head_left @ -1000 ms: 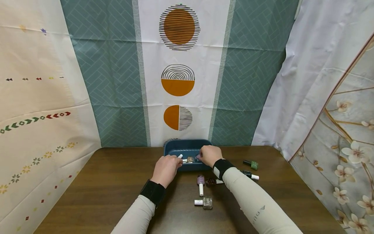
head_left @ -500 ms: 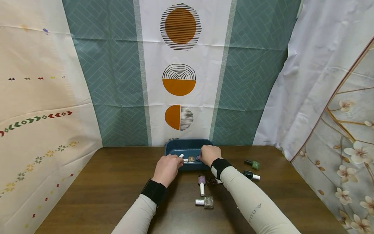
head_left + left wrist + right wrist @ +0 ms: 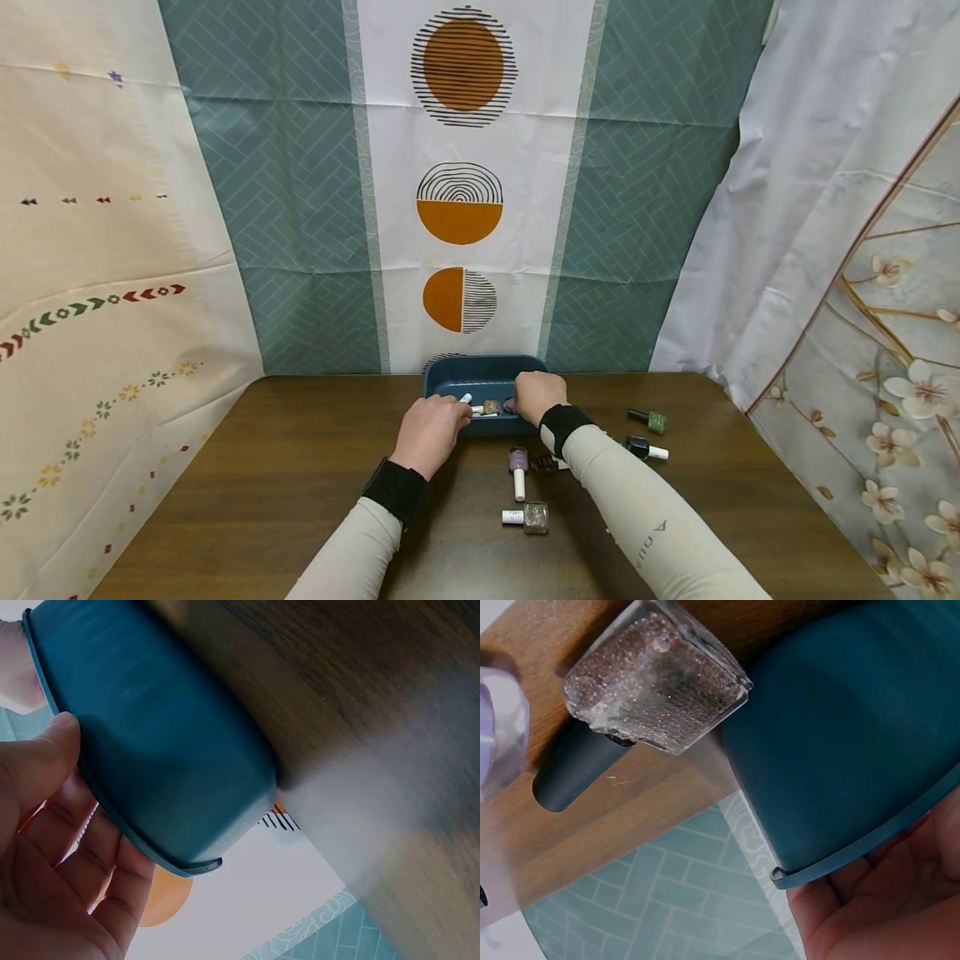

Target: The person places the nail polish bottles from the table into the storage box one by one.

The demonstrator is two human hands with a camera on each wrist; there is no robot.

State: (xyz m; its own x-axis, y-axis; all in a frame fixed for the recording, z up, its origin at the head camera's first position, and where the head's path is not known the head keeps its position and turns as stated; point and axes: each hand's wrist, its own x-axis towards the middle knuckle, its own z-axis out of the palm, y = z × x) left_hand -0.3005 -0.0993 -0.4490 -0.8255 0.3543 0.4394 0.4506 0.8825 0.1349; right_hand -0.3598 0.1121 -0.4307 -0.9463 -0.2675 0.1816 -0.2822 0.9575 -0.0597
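Note:
A blue tray [image 3: 487, 367] stands at the table's back edge, with nail polish bottles inside, among them a glitter one [image 3: 491, 407]. My left hand [image 3: 429, 433] grips the tray's near left rim, thumb outside and fingers over the inner side; in the left wrist view the thumb [image 3: 64, 735] meets the rim. A white cap [image 3: 466, 398] shows just past those fingers. My right hand [image 3: 542, 395] reaches over the right end and pinches a lavender nail polish bottle [image 3: 511, 405] low in the tray. Its fingertips are mostly hidden.
In front of the tray lie a purple bottle [image 3: 518, 461], a dark red one [image 3: 543, 463] and a clear glitter one [image 3: 535, 518]. Right of the forearm lie black [image 3: 637, 447] and green [image 3: 656, 422] bottles. A black-capped glitter bottle [image 3: 656, 679] lies beside the tray.
Both hands stay at the tray almost unmoved. The right hand and the lavender bottle have settled very slightly, while the head view has shifted a little.

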